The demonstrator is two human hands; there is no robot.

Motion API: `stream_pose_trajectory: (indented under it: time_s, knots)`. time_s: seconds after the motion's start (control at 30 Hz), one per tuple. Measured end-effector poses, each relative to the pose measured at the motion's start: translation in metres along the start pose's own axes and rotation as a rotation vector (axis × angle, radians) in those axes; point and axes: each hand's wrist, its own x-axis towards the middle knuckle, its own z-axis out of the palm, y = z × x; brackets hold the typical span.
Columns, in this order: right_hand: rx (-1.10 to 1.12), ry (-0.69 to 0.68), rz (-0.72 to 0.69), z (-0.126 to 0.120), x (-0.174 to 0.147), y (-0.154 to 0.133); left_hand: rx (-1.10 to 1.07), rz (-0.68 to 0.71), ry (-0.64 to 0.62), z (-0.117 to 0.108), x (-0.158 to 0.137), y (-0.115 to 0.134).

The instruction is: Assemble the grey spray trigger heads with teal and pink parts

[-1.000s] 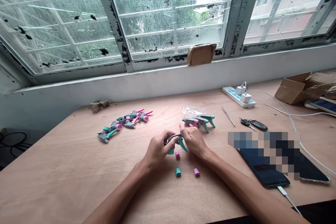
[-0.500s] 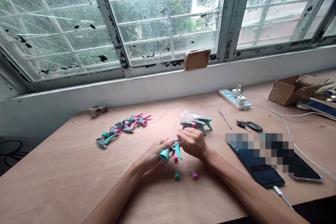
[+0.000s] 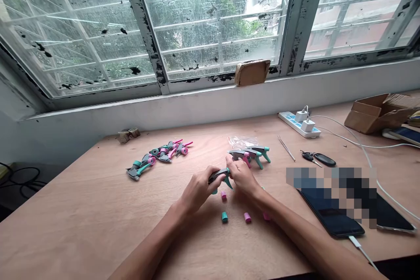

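Observation:
My left hand [image 3: 198, 188] is closed around the grey body of a trigger sprayer head [image 3: 217, 176], which has a teal trigger and collar. The collar points down, partly hidden under the fingers. At the front end, the fingers of my right hand [image 3: 242, 175] are pinched at the teal nozzle, covering part of it. Just below the hands lie a pink nozzle cap [image 3: 223, 195], a teal nozzle cap [image 3: 224, 217] and another pink cap [image 3: 247, 217]. One more pink cap [image 3: 266, 216] is partly covered by my right forearm. Behind my right hand rest several sprayer heads [image 3: 254, 154] in a row.
A pile of grey, pink and teal sprayer heads [image 3: 160, 155] lies to the left. Toward the right are a clear plastic bag [image 3: 243, 141], tweezers [image 3: 286, 148], keys [image 3: 310, 156], a phone [image 3: 331, 212] on a cable, a power strip [image 3: 298, 124] and an open cardboard box [image 3: 367, 113].
The sprayer head has turned: its teal collar faced me and now points down, with the grey body uppermost. My right hand has shifted at the nozzle end. A pink cap shows by my right forearm.

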Motion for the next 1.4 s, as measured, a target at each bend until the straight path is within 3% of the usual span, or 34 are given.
stream_pose_trajectory:
  time_s: [0.1,0.3,0.4,0.5,0.63,0.77,0.93,1.07,1.13,1.4]
  knots:
    - [0.01,0.03,-0.019,-0.005,-0.003,-0.003,-0.084,-0.019,-0.016,0.0,0.0,0.001]
    - [-0.033,0.0,-0.309,-0.029,0.004,-0.005,-0.696,-0.301,-0.194,0.002,0.006,0.005]
    - [-0.084,-0.012,-0.437,-0.034,0.009,-0.003,-0.809,-0.379,-0.265,0.002,0.007,0.005]
    - [-0.052,-0.021,-0.393,-0.031,0.009,-0.002,-0.834,-0.398,-0.248,0.004,0.006,0.005]
    - [0.011,-0.021,-0.273,-0.023,0.006,-0.001,-0.778,-0.373,-0.21,0.005,0.007,0.003]
    - [0.071,-0.023,-0.134,-0.016,0.002,-0.005,-0.601,-0.254,-0.139,0.002,0.008,0.001]
    - [0.108,-0.011,-0.019,-0.012,-0.001,-0.011,-0.117,-0.034,-0.039,-0.004,0.001,0.002]
    - [0.106,-0.022,-0.013,-0.014,-0.003,-0.01,0.174,0.17,0.016,-0.006,-0.004,0.001]
    - [0.088,-0.035,-0.039,-0.016,-0.002,-0.007,0.189,0.198,0.013,-0.004,-0.003,-0.003]
    - [0.076,-0.129,-0.139,-0.025,0.003,0.001,0.073,0.093,-0.017,0.007,0.006,-0.018]
